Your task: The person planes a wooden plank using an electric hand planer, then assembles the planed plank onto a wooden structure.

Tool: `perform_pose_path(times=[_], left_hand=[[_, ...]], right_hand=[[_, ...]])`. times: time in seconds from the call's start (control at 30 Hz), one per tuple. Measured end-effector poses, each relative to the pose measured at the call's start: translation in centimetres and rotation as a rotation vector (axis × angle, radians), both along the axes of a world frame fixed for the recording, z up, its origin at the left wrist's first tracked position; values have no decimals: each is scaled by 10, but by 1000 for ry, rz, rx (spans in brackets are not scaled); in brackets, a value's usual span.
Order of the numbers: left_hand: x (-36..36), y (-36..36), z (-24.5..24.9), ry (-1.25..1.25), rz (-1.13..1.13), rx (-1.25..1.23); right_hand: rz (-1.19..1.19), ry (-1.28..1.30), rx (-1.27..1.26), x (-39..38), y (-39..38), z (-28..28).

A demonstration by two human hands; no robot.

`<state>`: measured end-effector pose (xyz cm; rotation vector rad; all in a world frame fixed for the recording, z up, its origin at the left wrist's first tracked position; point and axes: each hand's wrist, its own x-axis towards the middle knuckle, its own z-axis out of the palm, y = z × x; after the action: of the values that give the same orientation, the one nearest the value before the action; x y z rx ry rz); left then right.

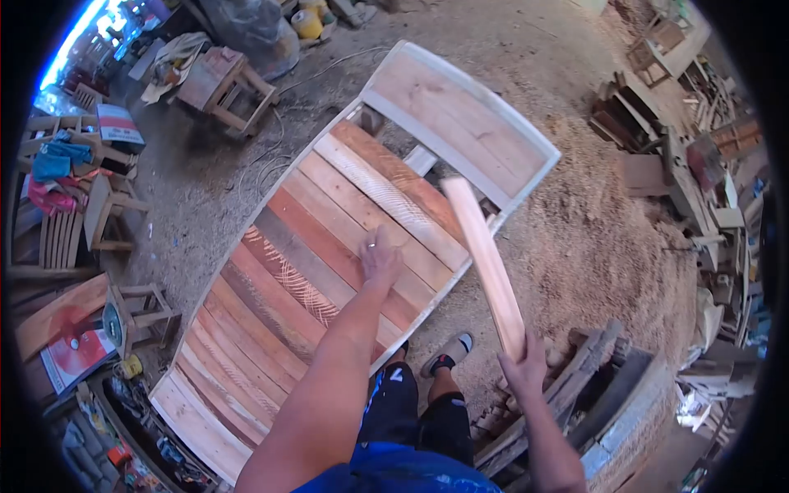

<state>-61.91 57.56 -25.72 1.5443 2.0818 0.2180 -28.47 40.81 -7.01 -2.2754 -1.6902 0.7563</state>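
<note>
My left hand, with a ring on one finger, rests on the wooden slats laid side by side across a long frame. Its fingers lie stretched over the boards with nothing held in them. On the right, my right hand is wrapped around the lower end of a pale wooden board. That board is tilted upward, its far end overlapping the frame's right edge in view. Beyond the last reddish slat is a gap, then a wide end panel with a pale border.
Sawdust covers the floor on the right. Stacked timber lies close to my right arm. Small wooden stools and an open tool box stand on the left. A cable runs over the floor.
</note>
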Motion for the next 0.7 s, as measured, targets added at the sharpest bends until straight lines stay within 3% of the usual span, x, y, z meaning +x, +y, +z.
perform_pose_path(times=[0.1, 0.2, 0.27, 0.33, 0.7], left_hand=[[5, 16, -14, 85, 89, 83], [-2, 16, -51, 257, -48, 164], [0, 13, -40, 245, -56, 150], [-4, 24, -40, 250, -59, 182], [-5, 21, -49, 269, -104, 123]], right_hand=[[333, -124, 164, -23, 107, -61], [362, -128, 101, -65, 206, -82], [410, -146, 5, -84, 252, -103], [438, -84, 141, -98, 296, -125], [584, -89, 204, -104, 359, -189]])
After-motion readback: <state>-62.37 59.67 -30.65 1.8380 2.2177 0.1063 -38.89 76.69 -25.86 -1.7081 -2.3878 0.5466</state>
